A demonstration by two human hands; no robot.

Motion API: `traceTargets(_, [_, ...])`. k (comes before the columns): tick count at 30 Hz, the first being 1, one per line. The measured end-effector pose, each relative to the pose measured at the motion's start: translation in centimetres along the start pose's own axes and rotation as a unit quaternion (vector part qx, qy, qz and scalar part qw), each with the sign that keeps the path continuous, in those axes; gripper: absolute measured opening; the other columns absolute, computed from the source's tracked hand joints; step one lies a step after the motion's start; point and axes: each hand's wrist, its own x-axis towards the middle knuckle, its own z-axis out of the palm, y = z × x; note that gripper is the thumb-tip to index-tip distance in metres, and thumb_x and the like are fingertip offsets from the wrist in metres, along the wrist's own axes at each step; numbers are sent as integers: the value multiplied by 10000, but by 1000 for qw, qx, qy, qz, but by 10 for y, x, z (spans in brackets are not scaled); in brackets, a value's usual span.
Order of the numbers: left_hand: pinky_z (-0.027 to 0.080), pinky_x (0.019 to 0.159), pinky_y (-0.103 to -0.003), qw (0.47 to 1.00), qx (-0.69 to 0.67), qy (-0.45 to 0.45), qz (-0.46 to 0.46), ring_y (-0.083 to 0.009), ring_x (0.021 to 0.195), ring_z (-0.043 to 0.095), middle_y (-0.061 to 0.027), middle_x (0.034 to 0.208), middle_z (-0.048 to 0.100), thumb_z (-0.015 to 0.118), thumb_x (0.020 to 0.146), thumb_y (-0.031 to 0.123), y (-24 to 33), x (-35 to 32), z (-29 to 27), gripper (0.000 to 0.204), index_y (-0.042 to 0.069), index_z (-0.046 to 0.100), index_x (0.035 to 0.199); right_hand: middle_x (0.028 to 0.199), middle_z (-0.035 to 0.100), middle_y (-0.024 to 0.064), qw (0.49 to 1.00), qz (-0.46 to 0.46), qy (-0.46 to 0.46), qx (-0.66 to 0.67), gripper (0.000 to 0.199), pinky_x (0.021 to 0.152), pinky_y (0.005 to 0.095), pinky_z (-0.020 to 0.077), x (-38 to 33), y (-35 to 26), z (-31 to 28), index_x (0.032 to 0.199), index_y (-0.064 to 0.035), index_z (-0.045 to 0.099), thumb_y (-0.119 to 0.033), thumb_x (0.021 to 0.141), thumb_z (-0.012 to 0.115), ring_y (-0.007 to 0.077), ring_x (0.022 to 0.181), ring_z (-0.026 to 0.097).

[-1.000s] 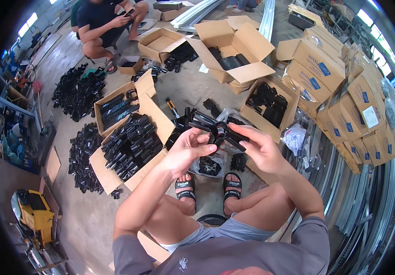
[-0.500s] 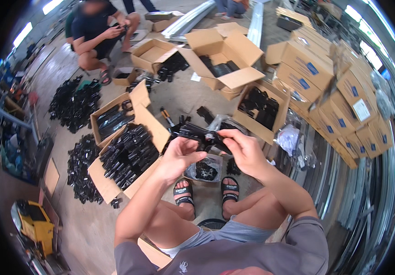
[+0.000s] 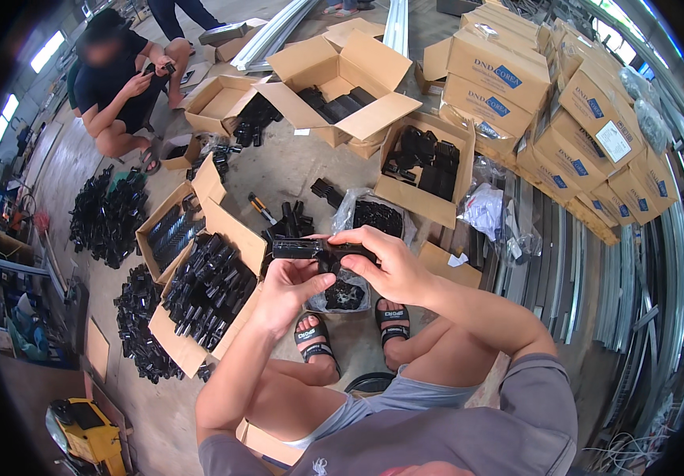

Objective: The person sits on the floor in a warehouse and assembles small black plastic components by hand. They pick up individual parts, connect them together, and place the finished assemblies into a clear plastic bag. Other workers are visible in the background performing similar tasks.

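My left hand (image 3: 290, 287) and my right hand (image 3: 386, 266) together hold a long black plastic part (image 3: 310, 249) level in front of me, above my sandalled feet. The left hand grips it from below near its left half; the right hand's fingers close over its right end. Under the hands a clear bag of small black pieces (image 3: 343, 293) lies on the floor. To my left stands an open cardboard box (image 3: 235, 230) filled with several similar black parts.
Open boxes of black parts (image 3: 425, 159) and a clear bag (image 3: 374, 214) lie ahead. Sealed cartons (image 3: 509, 75) stack at the right beside metal rails (image 3: 635, 278). Piles of black parts (image 3: 108, 214) cover the floor left. A crouching person (image 3: 120, 79) works at the far left.
The black part has turned level between my hands and my grip on it has shifted. My view has moved a little toward the boxes.
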Motion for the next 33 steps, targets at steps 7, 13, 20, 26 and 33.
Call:
traceTargets(7, [394, 1116, -434, 992, 30, 51, 113, -285, 1409, 415, -179, 1513, 427, 869, 738, 106, 10, 4, 3, 996, 61, 284, 1543, 969, 640, 136, 998, 22, -40, -44, 260, 768, 389, 519, 3, -6, -21, 1165, -59, 653, -158, 926, 687, 335, 885, 650])
traceTargets(13, [463, 1028, -364, 906, 382, -98, 155, -239, 1196, 615, -185, 1263, 659, 796, 825, 179, 17, 11, -2, 547, -41, 604, 1287, 955, 654, 126, 991, 24, -119, -47, 276, 760, 380, 522, -3, -2, -19, 1146, -64, 676, -161, 893, 723, 307, 876, 658])
traceTargets(20, [537, 799, -293, 953, 293, -49, 52, -118, 940, 673, -124, 1060, 726, 692, 936, 130, 7, 5, 2, 348, -34, 624, 1236, 994, 685, 52, 978, 164, -52, 115, 469, 692, 250, 532, 0, 2, -16, 1226, -23, 591, -149, 832, 812, 81, 813, 651])
traceTargets(26, [509, 767, -248, 986, 163, -22, 22, -81, 947, 604, -51, 1065, 670, 655, 971, 107, -11, 12, 9, 252, -5, 554, 1173, 725, 662, 40, 949, 288, 0, 128, 430, 452, 232, 414, 2, 3, -8, 1088, -23, 627, -288, 821, 837, 40, 537, 578])
traceTargets(33, [546, 897, -266, 992, 122, -18, -1, -124, 992, 670, -103, 1114, 712, 714, 902, 13, 0, 11, 5, 347, -29, 609, 1230, 688, 676, 113, 985, 175, -11, 6, 492, 538, 294, 476, 2, 6, -8, 1023, -7, 656, -430, 820, 803, 177, 556, 639])
